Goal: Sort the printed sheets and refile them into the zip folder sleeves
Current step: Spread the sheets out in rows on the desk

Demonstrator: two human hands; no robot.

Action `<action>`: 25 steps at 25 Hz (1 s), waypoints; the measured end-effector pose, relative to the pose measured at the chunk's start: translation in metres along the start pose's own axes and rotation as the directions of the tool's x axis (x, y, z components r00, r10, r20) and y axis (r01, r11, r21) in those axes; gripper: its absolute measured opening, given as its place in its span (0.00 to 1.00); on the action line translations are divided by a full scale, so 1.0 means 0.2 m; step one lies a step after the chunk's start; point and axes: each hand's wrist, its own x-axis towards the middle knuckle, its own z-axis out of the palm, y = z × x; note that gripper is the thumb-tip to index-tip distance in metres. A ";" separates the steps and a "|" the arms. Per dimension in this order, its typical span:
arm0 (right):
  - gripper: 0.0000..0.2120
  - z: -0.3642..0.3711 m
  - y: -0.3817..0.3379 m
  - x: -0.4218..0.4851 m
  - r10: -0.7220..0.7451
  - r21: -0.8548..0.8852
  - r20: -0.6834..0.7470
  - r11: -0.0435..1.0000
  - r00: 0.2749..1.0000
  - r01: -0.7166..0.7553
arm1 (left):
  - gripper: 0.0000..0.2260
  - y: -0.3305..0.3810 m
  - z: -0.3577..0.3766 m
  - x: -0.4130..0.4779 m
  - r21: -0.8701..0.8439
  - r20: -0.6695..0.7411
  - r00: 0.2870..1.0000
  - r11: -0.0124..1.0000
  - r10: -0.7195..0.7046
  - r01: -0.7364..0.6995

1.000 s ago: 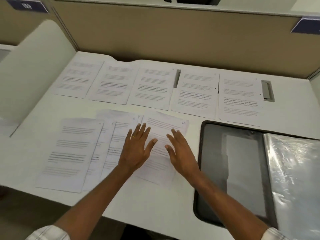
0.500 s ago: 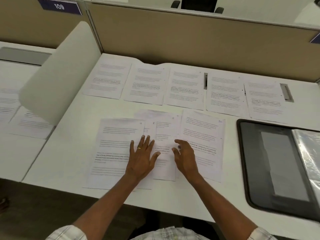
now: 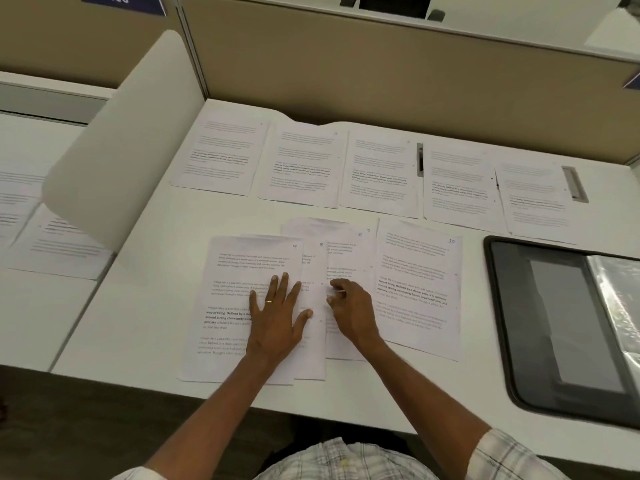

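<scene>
Paper slides easily, so we advise that the flat, released left hand (image 3: 277,320) pin sheet 9 (image 3: 235,265) near the desk (image 3: 138,323) front while the right hand (image 3: 353,313), pinching the edge of an overlapped sheet (image 3: 315,351), draws only one free.

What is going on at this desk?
A person is sorting papers at a desk. The left hand presses flat on sheet 9, while the right hand seems to pinch an edge among the overlapped middle sheets. Sheet 10 lies just right of them, a back row of five more lies beyond, and the folder lies open at the right.
</scene>
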 end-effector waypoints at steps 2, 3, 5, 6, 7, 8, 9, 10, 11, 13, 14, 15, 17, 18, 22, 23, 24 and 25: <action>0.18 -0.03 0.04 0.01 0.021 0.002 -0.125 1.000 0.992 -0.021 | 0.31 0.01 0.01 0.02 -0.027 -0.015 1.000 1.000 -0.001 0.001; 0.19 -0.05 0.07 0.03 0.048 0.003 -0.163 0.999 0.986 -0.049 | 0.29 0.02 0.01 0.03 -0.057 -0.022 1.000 0.998 0.009 -0.011; 0.22 -0.10 0.12 0.06 0.105 0.000 -0.164 0.994 0.981 -0.107 | 0.23 0.06 0.00 0.04 -0.102 -0.041 0.996 0.991 0.080 -0.084; 0.24 -0.11 0.12 0.07 0.126 -0.005 -0.152 0.992 0.980 -0.129 | 0.21 0.07 0.00 0.05 -0.103 -0.048 0.990 0.985 0.132 -0.136; 0.27 -0.12 0.13 0.09 0.150 -0.005 -0.144 0.988 0.978 -0.152 | 0.21 0.08 0.00 0.06 -0.098 -0.043 0.984 0.979 0.176 -0.179; 0.29 -0.13 0.12 0.11 0.176 0.006 -0.137 0.984 0.975 -0.177 | 0.20 0.09 0.00 0.07 -0.096 -0.032 0.979 0.975 0.200 -0.202; 0.30 -0.14 0.11 0.13 0.205 0.035 -0.134 0.979 0.970 -0.203 | 0.19 0.10 0.00 0.07 -0.096 -0.025 0.978 0.973 0.208 -0.209; 0.31 -0.15 0.11 0.15 0.241 0.079 -0.129 0.969 0.962 -0.233 | 0.19 0.10 0.00 0.08 -0.095 -0.024 0.978 0.974 0.207 -0.208; 0.31 -0.16 0.11 0.16 0.279 0.127 -0.125 0.956 0.952 -0.264 | 0.20 0.10 0.00 0.08 -0.093 -0.025 0.979 0.974 0.204 -0.205; 0.29 -0.19 0.11 0.18 0.342 0.202 -0.112 0.927 0.933 -0.316 | 0.19 0.11 -0.01 0.08 -0.089 -0.035 0.977 0.973 0.211 -0.213; 0.28 -0.19 0.11 0.19 0.363 0.229 -0.098 0.914 0.926 -0.334 | 0.18 0.11 -0.01 0.07 -0.079 -0.052 0.974 0.971 0.222 -0.226; 0.28 -0.20 0.11 0.19 0.377 0.252 -0.084 0.904 0.923 -0.346 | 0.19 0.11 -0.01 0.07 -0.060 -0.075 0.968 0.968 0.239 -0.243; 0.28 -0.21 0.12 0.19 0.352 0.219 -0.101 0.920 0.930 -0.325 | 0.28 0.11 0.01 0.05 -0.014 -0.110 0.950 0.956 0.291 -0.295; 0.28 -0.21 0.12 0.19 0.319 0.164 -0.127 0.941 0.939 -0.297 | 0.33 0.11 0.03 0.05 0.002 -0.116 0.941 0.947 0.318 -0.320; 0.29 -0.20 0.12 0.18 0.261 0.045 -0.146 0.965 0.954 -0.257 | 0.40 0.12 0.10 0.02 0.007 -0.129 0.923 0.931 0.362 -0.365; 0.29 -0.20 0.12 0.19 0.267 0.047 -0.139 0.964 0.954 -0.263 | 0.40 0.12 0.11 0.02 0.013 -0.130 0.921 0.930 0.367 -0.368; 0.29 -0.21 0.11 0.19 0.279 0.063 -0.133 0.960 0.951 -0.273 | 0.40 0.12 0.11 0.01 0.019 -0.126 0.920 0.928 0.371 -0.371; 0.28 -0.21 0.12 0.20 0.296 0.085 -0.120 0.954 0.948 -0.287 | 0.40 0.12 0.11 0.01 0.020 -0.118 0.922 0.929 0.369 -0.370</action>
